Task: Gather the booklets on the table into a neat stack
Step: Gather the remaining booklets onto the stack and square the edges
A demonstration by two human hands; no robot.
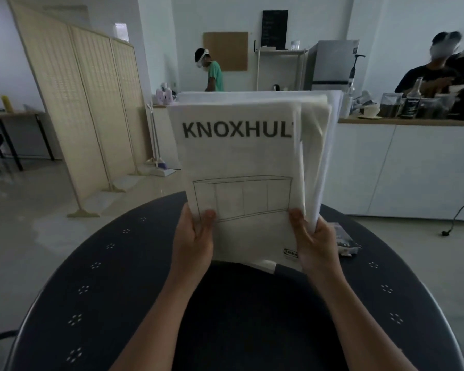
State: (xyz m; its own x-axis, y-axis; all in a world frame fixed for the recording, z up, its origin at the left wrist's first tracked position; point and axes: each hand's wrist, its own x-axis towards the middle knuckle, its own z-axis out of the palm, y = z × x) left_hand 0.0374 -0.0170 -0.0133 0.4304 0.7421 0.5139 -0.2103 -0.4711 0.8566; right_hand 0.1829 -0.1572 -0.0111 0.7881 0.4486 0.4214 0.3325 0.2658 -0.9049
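The white paper assembly booklets (241, 167), a bundle with a cabinet line drawing and large black lettering on the front cover, stand upright in my view, held above the round dark grey perforated metal table (97, 277) rather than lying on it. My left hand (196, 239) pinches the lower left edge, thumb on the cover and the other fingers hidden behind, and my right hand (315, 243) clamps the lower right edge the same way, so both hands are closed on the bundle. I judge I hold them on end like this so the bottom edges can be tapped against the tabletop and fall level; the lower edge looks very near the table, though I cannot tell whether it touches. The sheets behind the front cover fan out to the right and poke up above it at the top, so the stack is gathered but not yet neat. Just beyond my right hand a small crumpled grey-white printed packet (344, 241) lies on the table; I cannot tell what it is, or whether it belongs with the booklets. No other booklet shows on the bare parts of the table, so the gathering seems mostly done. As for containers, the wooden counter (386, 121) at the far right carries dark glass jars (390, 104) with dark contents and a bottle, too dim for me to name what is in them. Next I would square the edges and lay the stack flat.
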